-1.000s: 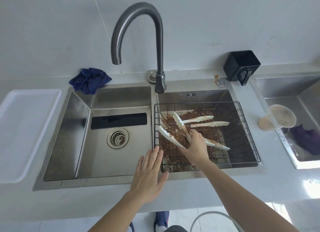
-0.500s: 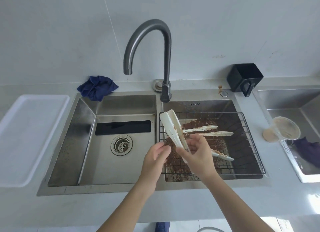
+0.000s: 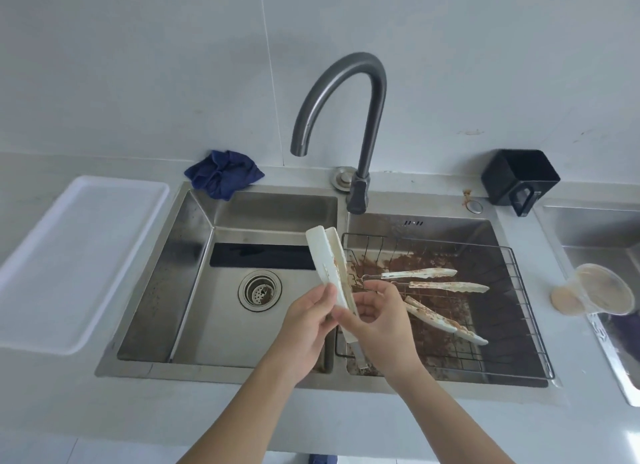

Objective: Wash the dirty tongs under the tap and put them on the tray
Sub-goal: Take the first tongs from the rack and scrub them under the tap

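Observation:
White tongs (image 3: 327, 259) smeared with brown grime stand tips-up over the divider between the two basins. My right hand (image 3: 375, 320) grips their lower part and my left hand (image 3: 308, 320) pinches them from the left side. Two more dirty tongs lie in the black wire basket (image 3: 519, 311) in the right basin, one pair (image 3: 433, 279) farther back and one pair (image 3: 446, 320) nearer me. The grey tap (image 3: 341, 103) arches over the left basin (image 3: 242, 283) with no water running. The white tray (image 3: 74, 256) sits on the counter at the left.
A blue cloth (image 3: 223, 173) lies behind the left basin. A black holder (image 3: 519, 179) stands at the back right. A plastic cup (image 3: 595, 295) with brown liquid lies tipped on the right counter, beside another sink (image 3: 595, 224).
My right hand lifted one pair of tongs out of the basket and carried it left toward the divider. My left hand rose from the sink's front rim and took hold of it.

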